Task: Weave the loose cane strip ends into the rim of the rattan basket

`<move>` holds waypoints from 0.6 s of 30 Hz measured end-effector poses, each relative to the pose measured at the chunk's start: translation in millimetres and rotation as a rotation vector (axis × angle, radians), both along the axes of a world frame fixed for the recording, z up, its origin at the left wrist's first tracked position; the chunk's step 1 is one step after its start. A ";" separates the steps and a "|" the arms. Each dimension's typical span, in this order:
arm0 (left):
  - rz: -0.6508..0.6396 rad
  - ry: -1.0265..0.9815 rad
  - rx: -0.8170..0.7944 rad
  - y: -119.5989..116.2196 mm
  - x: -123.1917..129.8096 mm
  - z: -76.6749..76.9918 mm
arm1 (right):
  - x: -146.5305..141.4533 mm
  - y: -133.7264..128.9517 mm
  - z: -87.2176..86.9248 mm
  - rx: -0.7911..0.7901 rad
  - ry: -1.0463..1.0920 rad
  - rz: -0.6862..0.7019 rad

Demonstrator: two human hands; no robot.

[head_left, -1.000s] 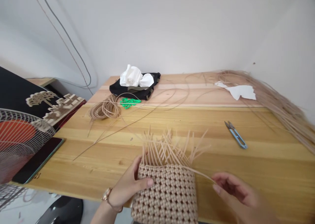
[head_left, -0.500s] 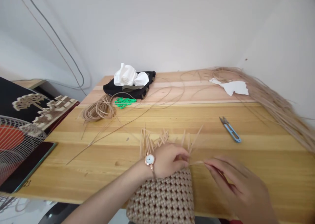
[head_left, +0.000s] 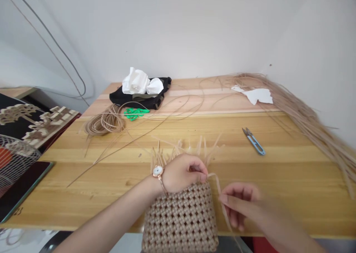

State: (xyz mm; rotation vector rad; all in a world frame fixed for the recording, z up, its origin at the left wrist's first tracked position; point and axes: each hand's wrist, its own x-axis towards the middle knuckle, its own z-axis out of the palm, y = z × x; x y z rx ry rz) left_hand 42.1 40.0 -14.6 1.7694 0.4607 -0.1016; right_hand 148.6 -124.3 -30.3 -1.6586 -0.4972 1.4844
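A tan woven bag (head_left: 180, 219) with an open lattice pattern hangs partly over the table's front edge, with loose strand ends (head_left: 160, 156) sticking up along its top. My left hand (head_left: 186, 173), wearing a watch (head_left: 158, 170) on the wrist, is closed at the bag's top right corner, thumb and fingers pinching a strand there. To the right, my right hand (head_left: 240, 203) pinches the tan strand (head_left: 218, 182) between thumb and fingertips; the strand runs from the bag's corner through it and down past the table edge. The right forearm is blurred.
Blue thread snips (head_left: 254, 142) lie to the right. A coil of strands (head_left: 105, 121), green string (head_left: 136, 113) and a black bag (head_left: 125, 98) under white tissue (head_left: 135, 80) are back left. Long strands (head_left: 303, 119) line the right side. A phone (head_left: 25, 188) lies at the left.
My right hand has moved down and slightly left, and the strand in it now hangs downward. My left hand stays at the bag's corner. The view has shifted a little.
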 end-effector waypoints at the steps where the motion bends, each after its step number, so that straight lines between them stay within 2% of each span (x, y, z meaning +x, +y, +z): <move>1: -0.002 0.004 -0.014 0.5 -0.1 1.8 | -1.5 5.3 3.0 -0.003 0.111 0.012; 4: -0.012 0.017 -0.040 0.9 -0.5 7.5 | -5.5 18.9 7.0 -0.004 0.165 0.037; 12: 0.023 0.017 0.043 -1.3 -1.3 10.7 | -14.6 31.9 -3.0 0.004 -0.069 -0.056; 18: 0.018 -0.274 0.197 0.9 -10.5 3.2 | -7.7 24.9 -11.7 0.137 -0.064 -0.032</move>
